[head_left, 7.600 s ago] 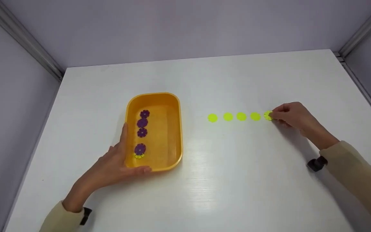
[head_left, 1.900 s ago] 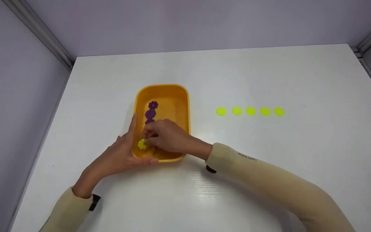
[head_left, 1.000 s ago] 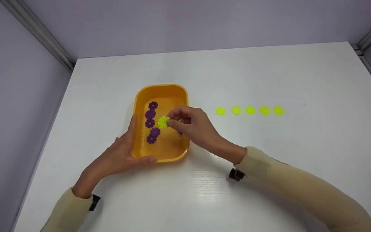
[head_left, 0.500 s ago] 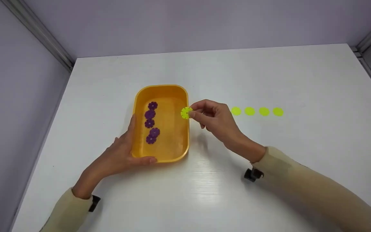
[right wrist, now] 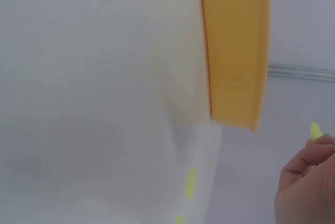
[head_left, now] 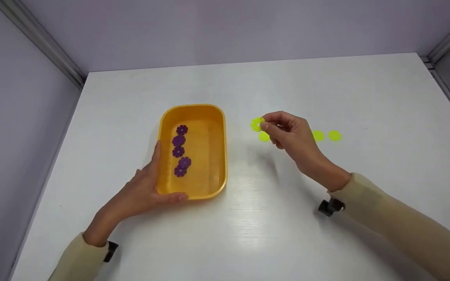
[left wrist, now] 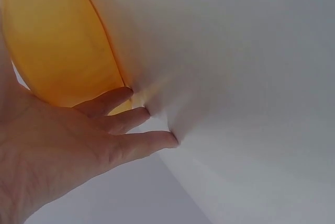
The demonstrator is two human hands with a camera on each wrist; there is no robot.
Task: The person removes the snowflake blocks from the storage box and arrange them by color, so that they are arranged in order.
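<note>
My right hand pinches a yellow-green flower disc above the white table, just over the left end of a row of flat yellow-green discs. One disc of the row shows below the held piece, and two more lie to the right of the hand; the rest are hidden by it. The orange tub holds several purple flower discs. My left hand rests against the tub's near left corner, its fingers straight along the wall. In the right wrist view the held disc peeks above the fingers.
Grey walls with metal rails close in the table on the left, back and right. White tabletop lies in front of the tub and the row.
My right hand took the yellow-green flower disc out of the tub and carried it right, to the left end of the row. The left hand stayed on the tub.
</note>
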